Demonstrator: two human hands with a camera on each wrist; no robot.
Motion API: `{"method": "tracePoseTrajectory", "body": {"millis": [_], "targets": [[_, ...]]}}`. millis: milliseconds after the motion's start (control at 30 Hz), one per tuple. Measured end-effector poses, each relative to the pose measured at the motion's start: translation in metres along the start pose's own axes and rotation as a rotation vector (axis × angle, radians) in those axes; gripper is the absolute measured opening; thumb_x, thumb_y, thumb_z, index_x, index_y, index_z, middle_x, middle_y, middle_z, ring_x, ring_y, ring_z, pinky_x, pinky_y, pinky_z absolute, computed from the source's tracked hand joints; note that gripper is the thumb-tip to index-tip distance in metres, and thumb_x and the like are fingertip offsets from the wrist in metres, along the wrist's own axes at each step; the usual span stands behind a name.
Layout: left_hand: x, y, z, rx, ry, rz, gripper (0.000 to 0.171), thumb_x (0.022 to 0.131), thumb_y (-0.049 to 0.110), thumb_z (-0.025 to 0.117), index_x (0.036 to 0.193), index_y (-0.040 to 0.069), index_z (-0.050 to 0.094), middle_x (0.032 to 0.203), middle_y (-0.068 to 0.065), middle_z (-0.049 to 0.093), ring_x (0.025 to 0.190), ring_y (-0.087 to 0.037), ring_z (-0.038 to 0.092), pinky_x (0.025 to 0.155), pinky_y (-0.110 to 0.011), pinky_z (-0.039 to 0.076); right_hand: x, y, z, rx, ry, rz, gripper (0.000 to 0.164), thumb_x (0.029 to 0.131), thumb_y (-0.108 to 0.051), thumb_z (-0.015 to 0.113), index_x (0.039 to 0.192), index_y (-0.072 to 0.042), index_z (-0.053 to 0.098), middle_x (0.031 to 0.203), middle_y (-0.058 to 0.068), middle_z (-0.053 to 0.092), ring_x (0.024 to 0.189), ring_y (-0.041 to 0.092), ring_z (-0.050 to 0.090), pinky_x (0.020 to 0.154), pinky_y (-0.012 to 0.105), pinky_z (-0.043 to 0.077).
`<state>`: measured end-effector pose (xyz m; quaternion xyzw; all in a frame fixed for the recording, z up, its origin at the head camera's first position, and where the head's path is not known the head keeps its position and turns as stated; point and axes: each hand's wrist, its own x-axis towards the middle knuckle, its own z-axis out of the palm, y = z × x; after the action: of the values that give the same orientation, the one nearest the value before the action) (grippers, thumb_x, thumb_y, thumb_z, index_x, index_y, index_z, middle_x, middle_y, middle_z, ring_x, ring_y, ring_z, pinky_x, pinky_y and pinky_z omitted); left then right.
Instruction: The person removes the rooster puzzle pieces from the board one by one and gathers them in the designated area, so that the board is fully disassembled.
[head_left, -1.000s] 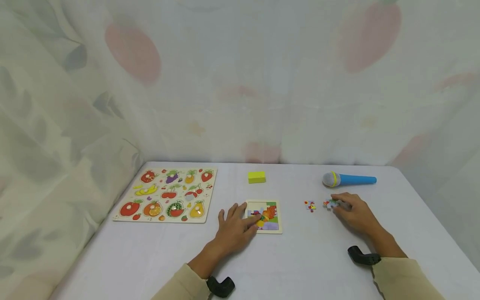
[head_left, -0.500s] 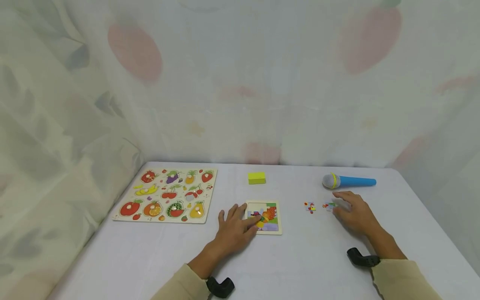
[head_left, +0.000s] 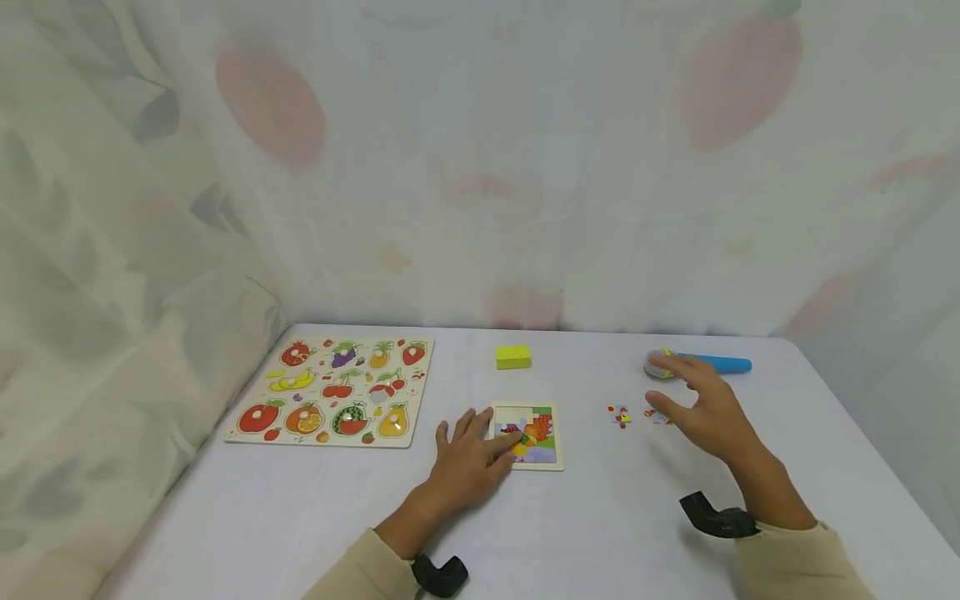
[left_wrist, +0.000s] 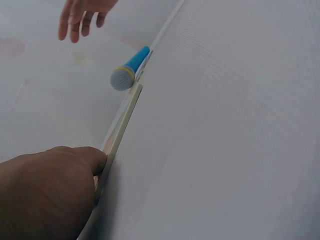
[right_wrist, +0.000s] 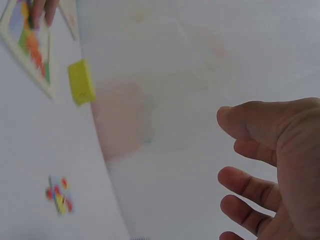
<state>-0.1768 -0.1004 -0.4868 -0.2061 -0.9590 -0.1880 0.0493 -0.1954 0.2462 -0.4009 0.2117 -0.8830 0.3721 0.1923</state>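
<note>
My left hand (head_left: 467,462) rests on the left part of a small framed jigsaw puzzle (head_left: 542,454), fingers spread and one fingertip on its picture. Part of the frame is hidden beneath that hand. My right hand (head_left: 708,412) is raised over the table with fingers apart and nothing in them, as the right wrist view also shows. Just left of it lie two loose jigsaw pieces, a colourful puzzle piece (head_left: 620,416) and a second puzzle piece (head_left: 654,414) partly covered by the thumb. Behind the hand lies a toy microphone (head_left: 723,364) with a blue handle, its grey head partly hidden by the fingers.
A wooden fruit peg puzzle board (head_left: 330,392) lies at the left of the white table (head_left: 600,533). Near the back edge sits a yellow block (head_left: 513,357), behind the framed puzzle. Patterned cloth (head_left: 480,167) hangs close behind the table and along its sides.
My right hand has let go of the right puzzle piece, opened its fingers and lifted up off the table. The left hand has stayed on the framed puzzle.
</note>
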Motion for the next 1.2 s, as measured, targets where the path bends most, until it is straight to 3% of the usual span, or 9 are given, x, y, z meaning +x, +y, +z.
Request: {"method": "tracePoseTrajectory", "body": {"millis": [200, 433, 700, 867, 1033, 1200], "targets": [[0.000, -0.001, 0.000, -0.004, 0.005, 0.013, 0.036, 0.095, 0.042, 0.054, 0.130, 0.037, 0.062, 0.148, -0.012, 0.037, 0.136, -0.039, 0.026, 0.099, -0.070, 0.009, 0.010, -0.020, 0.014, 0.063, 0.013, -0.042, 0.050, 0.082, -0.006, 0.076, 0.129, -0.003, 0.060, 0.125, 0.010, 0.057, 0.115, 0.030, 0.050, 0.088, 0.043, 0.040], [0.000, -0.001, 0.000, -0.008, 0.012, 0.022, 0.036, 0.095, 0.041, 0.055, 0.130, 0.037, 0.063, 0.148, -0.012, 0.037, 0.136, -0.039, 0.026, 0.099, -0.071, 0.010, 0.023, -0.033, 0.039, 0.120, -0.023, -0.045, 0.047, 0.085, -0.012, 0.074, 0.128, -0.004, 0.060, 0.125, 0.009, 0.058, 0.116, 0.028, 0.049, 0.087, 0.055, 0.039], [0.001, -0.003, 0.001, 0.004, -0.001, 0.006, 0.036, 0.096, 0.044, 0.052, 0.130, 0.039, 0.061, 0.149, -0.010, 0.036, 0.137, -0.037, 0.024, 0.100, -0.069, 0.008, 0.036, -0.040, 0.069, 0.147, -0.079, 0.026, 0.045, 0.087, -0.020, 0.073, 0.129, -0.008, 0.061, 0.127, 0.008, 0.057, 0.115, 0.027, 0.048, 0.089, 0.054, 0.039], [0.000, -0.002, -0.001, 0.008, 0.006, 0.013, 0.036, 0.096, 0.044, 0.053, 0.130, 0.039, 0.061, 0.149, -0.011, 0.036, 0.137, -0.037, 0.025, 0.100, -0.070, 0.010, 0.041, -0.040, 0.092, 0.151, -0.118, 0.101, 0.043, 0.088, -0.023, 0.072, 0.128, -0.011, 0.061, 0.127, 0.007, 0.057, 0.113, 0.029, 0.049, 0.089, 0.055, 0.041], [0.000, -0.002, -0.001, 0.017, 0.001, 0.010, 0.036, 0.096, 0.044, 0.053, 0.130, 0.039, 0.061, 0.148, -0.011, 0.037, 0.136, -0.037, 0.026, 0.100, -0.070, 0.010, 0.039, -0.030, 0.114, 0.192, -0.133, 0.082, 0.040, 0.087, -0.016, 0.072, 0.125, -0.007, 0.063, 0.125, 0.010, 0.059, 0.112, 0.036, 0.051, 0.087, 0.056, 0.042], [0.001, -0.001, -0.001, 0.019, -0.002, 0.007, 0.035, 0.095, 0.044, 0.054, 0.129, 0.038, 0.062, 0.148, -0.011, 0.038, 0.136, -0.038, 0.027, 0.099, -0.071, 0.011, 0.034, -0.018, 0.131, 0.235, -0.159, 0.080, 0.038, 0.085, -0.012, 0.073, 0.121, -0.002, 0.065, 0.121, 0.011, 0.060, 0.113, 0.035, 0.052, 0.091, 0.056, 0.041]]}}
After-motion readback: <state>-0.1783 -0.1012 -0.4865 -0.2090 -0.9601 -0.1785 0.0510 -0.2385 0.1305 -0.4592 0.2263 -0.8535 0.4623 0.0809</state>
